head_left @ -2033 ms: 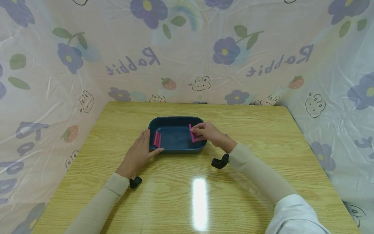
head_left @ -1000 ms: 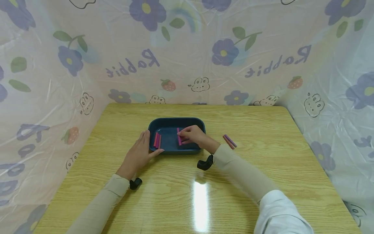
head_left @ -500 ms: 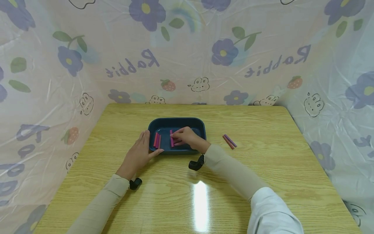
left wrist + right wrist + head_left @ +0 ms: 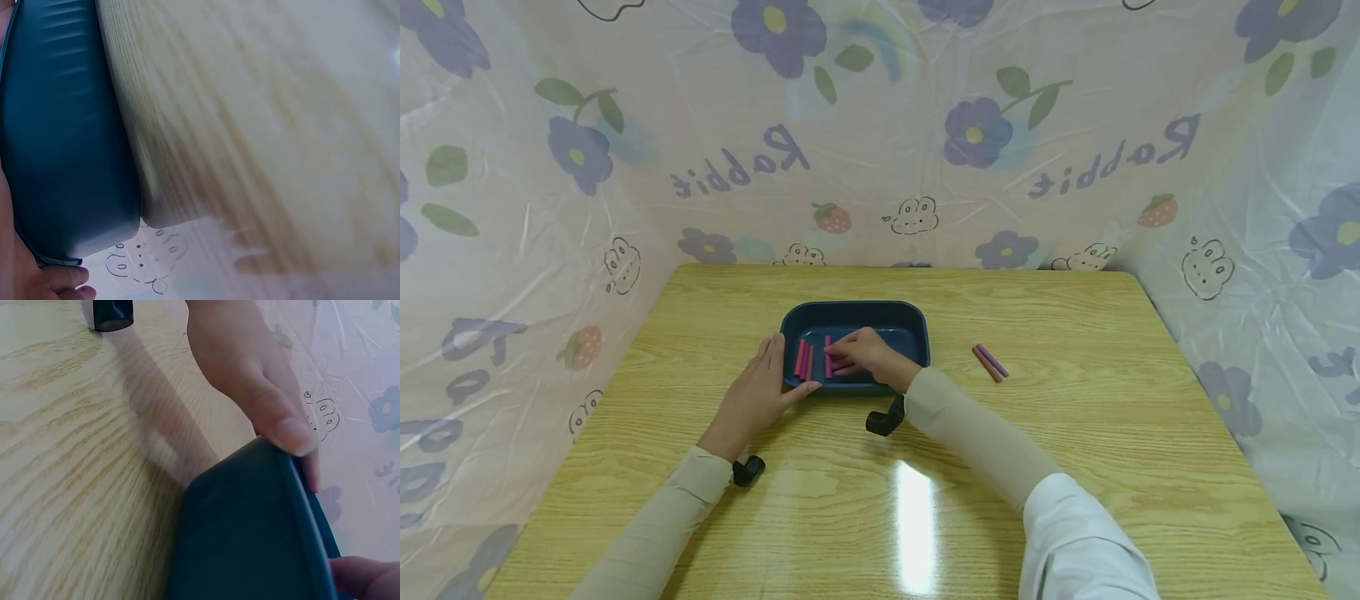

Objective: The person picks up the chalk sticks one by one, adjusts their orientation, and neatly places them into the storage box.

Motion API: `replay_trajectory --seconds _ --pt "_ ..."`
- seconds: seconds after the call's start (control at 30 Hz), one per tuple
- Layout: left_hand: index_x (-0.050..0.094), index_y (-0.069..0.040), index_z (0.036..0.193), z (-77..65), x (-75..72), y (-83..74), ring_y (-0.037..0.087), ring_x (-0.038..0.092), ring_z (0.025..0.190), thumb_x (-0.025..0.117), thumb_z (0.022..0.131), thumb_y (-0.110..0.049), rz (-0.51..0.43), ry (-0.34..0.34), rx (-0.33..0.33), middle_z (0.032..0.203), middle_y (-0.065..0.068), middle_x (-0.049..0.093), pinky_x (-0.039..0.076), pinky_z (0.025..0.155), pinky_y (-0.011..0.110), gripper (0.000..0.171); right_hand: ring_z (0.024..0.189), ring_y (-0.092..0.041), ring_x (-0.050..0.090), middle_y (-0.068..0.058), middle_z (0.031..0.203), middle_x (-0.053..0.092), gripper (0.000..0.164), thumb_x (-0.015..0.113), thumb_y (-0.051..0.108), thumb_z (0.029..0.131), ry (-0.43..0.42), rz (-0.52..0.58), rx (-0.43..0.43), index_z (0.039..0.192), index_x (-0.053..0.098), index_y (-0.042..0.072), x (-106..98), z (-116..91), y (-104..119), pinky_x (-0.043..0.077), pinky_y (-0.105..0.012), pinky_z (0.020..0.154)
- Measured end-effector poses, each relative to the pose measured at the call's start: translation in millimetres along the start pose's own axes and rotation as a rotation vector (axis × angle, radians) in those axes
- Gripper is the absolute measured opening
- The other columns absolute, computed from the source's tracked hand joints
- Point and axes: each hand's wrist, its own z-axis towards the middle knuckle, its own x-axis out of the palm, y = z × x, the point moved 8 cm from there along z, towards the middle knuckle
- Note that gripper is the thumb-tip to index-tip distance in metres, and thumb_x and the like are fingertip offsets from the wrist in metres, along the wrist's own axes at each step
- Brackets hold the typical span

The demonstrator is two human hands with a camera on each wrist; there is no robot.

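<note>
In the head view, a dark blue oblong tray (image 4: pixel 887 388) stands on the table. My left hand (image 4: pixel 758 392) holds its left end, fingers along the outside and thumb over the front rim. Three thin sticks, red (image 4: pixel 800 358), magenta (image 4: pixel 806 362) and dull pink (image 4: pixel 810 363), lie side by side inside at the left. My right hand (image 4: pixel 868 354) reaches into the tray and pinches another magenta stick (image 4: pixel 828 358), upright in line with the three and a small gap to their right. In the right wrist view, the left thumb (image 4: pixel 294 434) shows on the rim.
To the right of the tray, a dull red stick (image 4: pixel 987 365) and a purple stick (image 4: pixel 992 360) lie together at a slant on the wooden table (image 4: pixel 1075 400). A printed curtain (image 4: pixel 880 150) closes off the back and both sides.
My right hand has carried the magenta stick leftward from the tray's right end towards the three sticks, uncovering the pair on the table. My left hand stays on the tray.
</note>
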Motion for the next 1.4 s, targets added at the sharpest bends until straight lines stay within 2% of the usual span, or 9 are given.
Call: replay_trajectory --seconds 0.33,0.5,0.87,1.2,1.4 --pt "0.003 -0.001 0.149 0.5 -1.3 -1.2 0.027 0.005 0.140 0.030 0.079 -0.080 0.005 0.004 0.003 0.153 0.018 0.009 0.023 0.108 0.047 0.109 0.075 -0.023 0.068 -0.017 0.086 0.068 0.022 0.065 0.011 0.088 -0.021 -0.001 0.038 0.100 0.067 -0.007 5 12 -7 0.056 -0.034 0.069" --pt "0.004 0.000 0.148 0.2 -1.7 -1.7 0.028 0.006 0.140 0.031 0.079 -0.080 0.002 -0.004 0.015 0.153 0.019 0.010 0.024 0.108 0.047 0.109 0.078 -0.026 0.068 -0.018 0.086 0.068 0.021 0.065 0.010 0.088 -0.026 -0.013 0.045 0.099 0.067 -0.007 9 15 -8 0.056 -0.034 0.068" --pt "0.004 -0.001 0.148 0.3 -1.0 -1.2 0.029 0.007 0.140 0.030 0.081 -0.078 0.010 -0.011 0.036 0.153 0.018 0.010 0.024 0.108 0.046 0.106 0.074 -0.024 0.068 -0.017 0.083 0.068 0.018 0.062 0.008 0.089 -0.053 -0.022 0.074 0.097 0.067 -0.007 14 19 -9 0.056 -0.032 0.064" --pt "0.002 -0.003 0.149 -0.1 -0.7 0.0 0.026 0.004 0.141 0.031 0.080 -0.079 0.004 0.001 0.015 0.153 0.018 0.008 0.025 0.107 0.047 0.107 0.071 -0.026 0.068 -0.016 0.079 0.068 0.017 0.064 0.010 0.088 -0.074 -0.051 0.065 0.092 0.067 -0.007 19 25 -9 0.056 -0.034 0.064" --pt "0.005 0.000 0.148 1.2 -1.9 -2.0 0.029 0.008 0.140 0.034 0.081 -0.077 -0.005 -0.023 0.042 0.152 0.020 0.012 0.025 0.107 0.049 0.107 0.064 -0.022 0.067 -0.014 0.075 0.068 0.016 0.066 0.011 0.087 -0.106 -0.082 0.060 0.087 0.068 -0.005 19 27 -10 0.056 -0.032 0.059"
